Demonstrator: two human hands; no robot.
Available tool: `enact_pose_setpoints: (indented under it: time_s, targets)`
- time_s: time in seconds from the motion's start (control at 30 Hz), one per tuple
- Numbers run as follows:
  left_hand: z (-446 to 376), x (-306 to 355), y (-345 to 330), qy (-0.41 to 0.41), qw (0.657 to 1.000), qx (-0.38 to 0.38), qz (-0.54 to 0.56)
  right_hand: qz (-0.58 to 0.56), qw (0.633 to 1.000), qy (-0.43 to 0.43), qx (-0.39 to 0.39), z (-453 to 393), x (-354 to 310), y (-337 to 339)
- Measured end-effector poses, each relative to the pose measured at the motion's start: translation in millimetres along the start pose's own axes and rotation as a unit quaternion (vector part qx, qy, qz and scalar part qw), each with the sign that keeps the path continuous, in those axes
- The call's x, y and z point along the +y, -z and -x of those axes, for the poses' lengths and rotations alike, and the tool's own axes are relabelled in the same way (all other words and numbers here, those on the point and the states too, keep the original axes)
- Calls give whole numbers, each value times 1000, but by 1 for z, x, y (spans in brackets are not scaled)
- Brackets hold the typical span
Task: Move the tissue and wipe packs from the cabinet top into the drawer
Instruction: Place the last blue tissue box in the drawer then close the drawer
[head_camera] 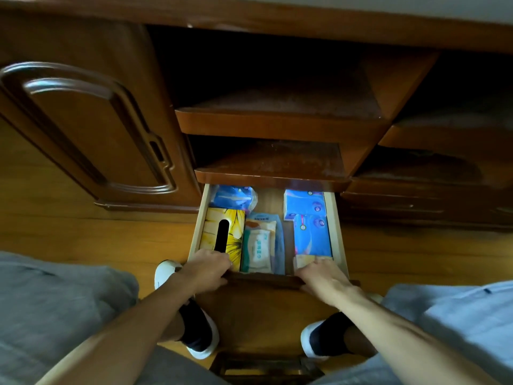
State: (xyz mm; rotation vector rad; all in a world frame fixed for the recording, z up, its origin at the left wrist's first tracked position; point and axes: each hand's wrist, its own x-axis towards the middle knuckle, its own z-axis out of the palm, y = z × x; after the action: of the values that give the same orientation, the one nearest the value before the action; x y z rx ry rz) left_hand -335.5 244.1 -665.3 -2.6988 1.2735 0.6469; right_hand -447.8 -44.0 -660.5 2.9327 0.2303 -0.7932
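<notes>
**Both hands on the front of the open drawer**

Head view: the drawer (pixel 337 232) stands pulled out of the wooden cabinet (pixel 83 120), packed. A yellow tissue box (pixel 236 232) lies at its left, a white wipe pack (pixel 259 250) in the middle, blue tissue packs (pixel 308 218) along the right, another blue pack (pixel 233 196) at the far left. The left hand (pixel 206 269) and right hand (pixel 323 279) each curl closed over the drawer's near front edge, fingers inside, well apart.

Bare forearms, no sleeves showing. Grey shorts (pixel 63 295) cover both knees. White slip-on shoes (pixel 201 333) with dark navy insides or socks, one on each foot.
</notes>
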Motion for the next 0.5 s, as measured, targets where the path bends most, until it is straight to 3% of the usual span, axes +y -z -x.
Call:
enact_pose_setpoints:
  time_s: [0.13,0.27,0.37,0.43,0.5]
  targets:
    - [-13,-11,13,28,999,27,4,-24,996,-38,74,-8,10,11]
    - [-29,-7,8,70,995,54,52,-21,992,-110,56,-25,12,12]
    - [-34,-9,1,119,984,99,91,-94,979,-165,69,-33,12,11]
    - [-32,-9,-5,181,965,166,95,-150,956,-222,120,-33,8,7]
    - [-28,0,-11,276,924,231,131,-230,902,-310,195,-30,-2,3]
